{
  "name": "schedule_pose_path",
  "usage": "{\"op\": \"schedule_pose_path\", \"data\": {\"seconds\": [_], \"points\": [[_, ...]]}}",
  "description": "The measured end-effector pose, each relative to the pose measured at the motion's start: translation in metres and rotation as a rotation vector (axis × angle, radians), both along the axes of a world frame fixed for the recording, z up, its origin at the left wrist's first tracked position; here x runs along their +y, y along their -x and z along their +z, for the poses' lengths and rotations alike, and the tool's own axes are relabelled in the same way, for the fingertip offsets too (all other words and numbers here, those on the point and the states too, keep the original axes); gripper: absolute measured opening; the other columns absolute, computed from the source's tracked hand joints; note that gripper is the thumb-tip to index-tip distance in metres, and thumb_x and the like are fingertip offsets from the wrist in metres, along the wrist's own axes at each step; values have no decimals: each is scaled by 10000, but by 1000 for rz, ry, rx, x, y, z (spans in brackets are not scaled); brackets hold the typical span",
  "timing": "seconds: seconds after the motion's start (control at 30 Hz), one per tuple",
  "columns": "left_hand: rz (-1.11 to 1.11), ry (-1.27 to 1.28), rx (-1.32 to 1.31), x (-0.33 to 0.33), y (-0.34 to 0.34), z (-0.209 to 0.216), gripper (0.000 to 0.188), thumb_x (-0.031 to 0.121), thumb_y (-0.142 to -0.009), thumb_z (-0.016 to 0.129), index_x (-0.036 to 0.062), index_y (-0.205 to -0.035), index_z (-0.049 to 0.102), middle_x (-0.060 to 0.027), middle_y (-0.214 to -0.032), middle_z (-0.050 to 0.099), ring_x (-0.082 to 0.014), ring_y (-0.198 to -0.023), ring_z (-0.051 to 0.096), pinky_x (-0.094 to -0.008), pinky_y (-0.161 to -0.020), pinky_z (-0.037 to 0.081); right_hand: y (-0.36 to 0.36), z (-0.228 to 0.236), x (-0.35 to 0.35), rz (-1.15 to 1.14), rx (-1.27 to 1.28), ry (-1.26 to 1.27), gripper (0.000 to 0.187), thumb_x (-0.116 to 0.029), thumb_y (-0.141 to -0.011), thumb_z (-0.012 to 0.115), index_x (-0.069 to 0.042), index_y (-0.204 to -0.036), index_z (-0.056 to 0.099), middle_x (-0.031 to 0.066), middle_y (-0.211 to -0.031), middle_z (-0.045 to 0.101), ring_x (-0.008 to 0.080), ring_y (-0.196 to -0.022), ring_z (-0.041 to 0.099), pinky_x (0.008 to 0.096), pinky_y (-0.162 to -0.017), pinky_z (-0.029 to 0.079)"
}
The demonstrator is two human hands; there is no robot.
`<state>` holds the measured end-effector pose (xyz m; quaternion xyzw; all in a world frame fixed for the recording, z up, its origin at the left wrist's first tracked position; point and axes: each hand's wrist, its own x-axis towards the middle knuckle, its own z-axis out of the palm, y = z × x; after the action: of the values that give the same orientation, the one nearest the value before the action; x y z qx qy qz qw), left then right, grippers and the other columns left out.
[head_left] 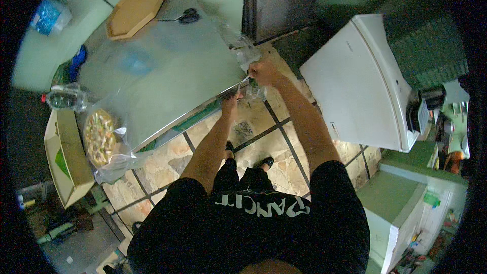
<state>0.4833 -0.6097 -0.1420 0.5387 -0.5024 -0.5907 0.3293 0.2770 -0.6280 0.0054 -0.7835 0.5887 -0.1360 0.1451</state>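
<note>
Both my arms reach forward to the right-hand corner of a grey-topped table (177, 66). Crumpled clear plastic (247, 53), perhaps a bag or sheet, lies over that corner and hangs below its edge. My right hand (264, 72) is closed on the plastic, its fingers partly blurred. Just below the table's edge, my left hand (234, 95) is bent in with closed fingers against the hanging part of the plastic; the exact grip is hard to make out. On the table's far side are black-handled scissors (187, 16) and an eight-sided wooden tray (136, 10).
At the table's left end sits a clear bag of food pieces (100, 137), beside a plastic bottle (66, 99) with a red cap. A cream box (66, 157) stands left of it. To my right is a white fridge (360, 86). Stone-patterned tiles (279, 147) cover the floor.
</note>
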Motion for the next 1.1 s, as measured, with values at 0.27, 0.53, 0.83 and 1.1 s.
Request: {"op": "schedule_pose_path", "data": {"seconds": [0.27,0.53,0.83,1.1], "points": [[-622,1553,-687,-77,-111,-110,486,246,-878,555,83,-1326,463,-114,-1365,420,-233,-1200,426,-379,-973,357,101,-116,132,-710,-246,-193,479,-273,-875,531,-83,-1313,494,240,-1159,585,404,-1030,573,480,-906,448],[-353,-557,-505,-71,-95,-77,395,278,-918,510,88,-1263,476,-83,-1159,468,-211,-961,450,-362,-781,378,32,-217,708,-1998,-56,-458,292,-240,-870,535,-60,-1062,662,154,-1079,660,284,-996,623,383,-827,497],[-815,-435,-645,-83,97,-77,318,315,-964,460,94,-1191,491,-49,-928,521,-185,-692,477,-343,-566,402,-325,-267,705,-2472,-895,-632,329,-283,-850,557,-48,-1054,660,179,-1066,657,314,-982,627,413,-832,496],[-1484,-3,-513,86,422,-35,283,329,-965,490,110,-1142,511,2,-698,479,-107,-477,403,-265,-391,300,-329,-284,493,-2279,-1212,-335,367,-322,-832,575,-37,-1048,659,200,-1053,654,341,-970,630,439,-836,495]]}}
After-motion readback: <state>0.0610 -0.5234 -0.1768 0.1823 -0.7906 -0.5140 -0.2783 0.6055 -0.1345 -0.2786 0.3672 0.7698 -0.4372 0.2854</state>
